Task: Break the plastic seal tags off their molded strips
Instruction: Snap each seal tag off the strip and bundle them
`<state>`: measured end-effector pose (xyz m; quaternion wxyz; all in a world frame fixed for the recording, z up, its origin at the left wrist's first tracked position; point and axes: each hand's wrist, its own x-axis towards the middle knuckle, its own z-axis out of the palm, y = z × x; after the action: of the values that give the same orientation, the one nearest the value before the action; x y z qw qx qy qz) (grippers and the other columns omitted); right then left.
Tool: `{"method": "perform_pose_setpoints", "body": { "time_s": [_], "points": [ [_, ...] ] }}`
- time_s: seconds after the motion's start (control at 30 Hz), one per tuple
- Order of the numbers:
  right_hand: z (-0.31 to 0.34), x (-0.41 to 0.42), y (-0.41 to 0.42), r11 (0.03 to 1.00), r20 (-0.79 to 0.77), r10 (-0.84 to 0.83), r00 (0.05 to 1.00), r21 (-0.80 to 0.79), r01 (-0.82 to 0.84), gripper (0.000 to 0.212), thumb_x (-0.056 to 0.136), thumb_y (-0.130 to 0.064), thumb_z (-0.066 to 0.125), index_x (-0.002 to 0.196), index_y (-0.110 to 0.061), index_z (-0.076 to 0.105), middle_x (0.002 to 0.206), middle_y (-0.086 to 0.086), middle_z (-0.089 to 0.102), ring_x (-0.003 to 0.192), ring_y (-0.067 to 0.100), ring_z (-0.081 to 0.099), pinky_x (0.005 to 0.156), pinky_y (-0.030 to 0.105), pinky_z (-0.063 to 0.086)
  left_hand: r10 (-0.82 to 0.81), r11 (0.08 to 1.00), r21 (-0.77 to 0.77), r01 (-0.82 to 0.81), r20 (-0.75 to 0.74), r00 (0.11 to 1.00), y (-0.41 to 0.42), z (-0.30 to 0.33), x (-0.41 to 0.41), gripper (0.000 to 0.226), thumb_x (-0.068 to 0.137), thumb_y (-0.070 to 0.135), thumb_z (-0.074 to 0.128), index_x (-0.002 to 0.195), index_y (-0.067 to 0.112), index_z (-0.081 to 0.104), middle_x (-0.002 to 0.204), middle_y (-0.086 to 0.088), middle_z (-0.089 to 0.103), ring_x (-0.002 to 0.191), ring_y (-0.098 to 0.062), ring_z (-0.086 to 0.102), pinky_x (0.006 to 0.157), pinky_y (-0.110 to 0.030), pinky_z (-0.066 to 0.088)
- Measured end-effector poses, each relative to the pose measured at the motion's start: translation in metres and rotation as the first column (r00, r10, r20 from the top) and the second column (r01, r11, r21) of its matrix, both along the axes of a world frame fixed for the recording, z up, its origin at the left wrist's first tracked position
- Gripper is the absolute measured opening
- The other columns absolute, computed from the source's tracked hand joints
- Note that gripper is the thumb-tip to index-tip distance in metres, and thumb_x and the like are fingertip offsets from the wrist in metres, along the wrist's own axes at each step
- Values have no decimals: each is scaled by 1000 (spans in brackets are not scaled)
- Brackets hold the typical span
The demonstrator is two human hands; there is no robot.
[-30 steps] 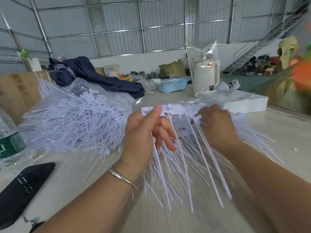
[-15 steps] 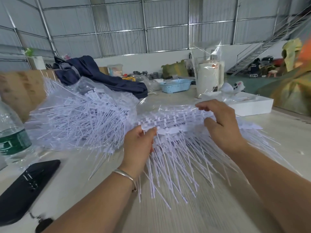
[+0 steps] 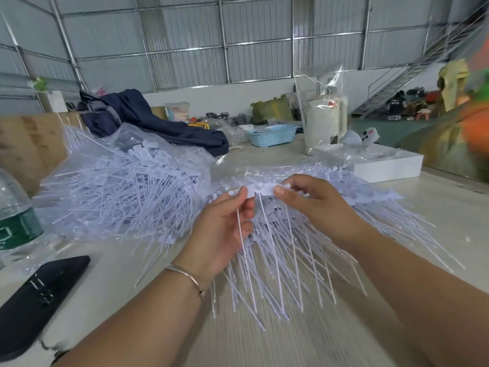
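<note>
A short white molded strip of seal tags (image 3: pixel 260 190) is held up between both hands at the middle of the view, its thin tails hanging down. My left hand (image 3: pixel 225 229) pinches its left end with thumb and fingers. My right hand (image 3: pixel 315 205) pinches its right end. Under the hands lies a fanned stack of unbroken strips (image 3: pixel 304 247) with long tails spread over the table. A big heap of white tags on clear plastic (image 3: pixel 127 192) lies to the left.
A water bottle (image 3: pixel 16 221) and a black phone (image 3: pixel 34 300) sit at the left edge. A white flat box (image 3: pixel 383 165), a wrapped white jug (image 3: pixel 324 123), a blue basket (image 3: pixel 272 135) and dark blue cloth (image 3: pixel 148 120) lie further back on the pale table (image 3: pixel 264 345).
Half a second ago both hands gripped the wide stack on the table; now they hold one short strip lifted between them, closer together.
</note>
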<state>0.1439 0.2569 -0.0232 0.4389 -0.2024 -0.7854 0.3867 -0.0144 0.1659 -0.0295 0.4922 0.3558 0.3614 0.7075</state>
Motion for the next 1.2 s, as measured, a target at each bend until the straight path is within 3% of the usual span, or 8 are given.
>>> {"method": "perform_pose_setpoints", "body": {
  "time_s": [0.2, 0.37, 0.57, 0.7, 0.8, 1.03, 1.13, 1.2],
  "points": [
    [7, 5, 6, 947, -128, 223, 966, -206, -246, 15, 67, -28, 80, 75, -18, 72, 72, 12, 58, 71, 15, 55, 68, 12, 44, -84, 996, -15, 84, 3, 996, 0, 0, -2, 12, 80, 17, 67, 68, 17, 71, 70, -1, 57, 55, -8, 50, 47, -17, 38],
    [7, 7, 9, 946, -164, 199, 966, -225, -233, 12, 66, -25, 83, 73, -21, 74, 75, 14, 47, 72, 22, 46, 68, 14, 41, 104, 995, 11, -104, -167, 980, 3, -3, -2, 13, 76, 22, 72, 66, 16, 67, 66, 1, 55, 53, -7, 47, 44, -16, 34],
    [1, 4, 8, 945, -160, 186, 969, -241, -221, 33, 55, -43, 81, 82, -25, 78, 77, 7, 61, 76, 14, 58, 78, 22, 48, -81, 997, -13, 82, 74, 994, 0, 1, 1, 16, 77, 17, 70, 61, 17, 70, 68, 0, 55, 52, -5, 46, 46, -15, 39],
    [3, 6, 7, 926, -154, 249, 956, -251, -282, 24, 57, -38, 81, 77, -25, 78, 65, -8, 65, 66, 6, 62, 68, 13, 48, -181, 983, -11, 185, 159, 971, -3, 2, 4, 15, 78, 16, 67, 63, 15, 69, 65, 1, 55, 49, -4, 46, 46, -15, 40],
    [2, 6, 5, 907, -122, 305, 944, -264, -327, 12, 62, -29, 78, 72, -23, 75, 68, -7, 67, 68, 6, 63, 69, 13, 49, -270, 960, -39, 279, 157, 950, -3, -2, 7, 10, 79, 18, 69, 70, 14, 68, 65, 2, 56, 49, -5, 48, 48, -16, 41],
    [0, 2, -1, 898, -77, 323, 943, -290, -331, 21, 65, -24, 76, 79, -10, 68, 79, 5, 68, 75, 10, 64, 73, 15, 48, -331, 927, -181, 328, 16, 944, -2, -6, 10, 16, 80, 33, 69, 81, 18, 74, 66, 7, 54, 55, -4, 50, 52, -17, 42],
    [1, 2, 0, 901, -91, 311, 946, -290, -324, 15, 61, -32, 78, 69, -21, 71, 71, -2, 67, 67, 8, 61, 68, 15, 47, -272, 946, -173, 275, 41, 961, -2, -5, 10, 14, 80, 30, 68, 78, 16, 67, 65, 5, 54, 53, -6, 49, 51, -16, 41],
    [2, 3, 3, 921, -123, 242, 963, -282, -268, 29, 59, -36, 80, 74, -13, 72, 67, -2, 64, 62, 7, 57, 65, 15, 46, -263, 952, -129, 279, 130, 956, -1, -2, 10, 16, 81, 27, 68, 73, 15, 62, 58, 5, 50, 45, -6, 44, 48, -15, 35]
  ]
}}
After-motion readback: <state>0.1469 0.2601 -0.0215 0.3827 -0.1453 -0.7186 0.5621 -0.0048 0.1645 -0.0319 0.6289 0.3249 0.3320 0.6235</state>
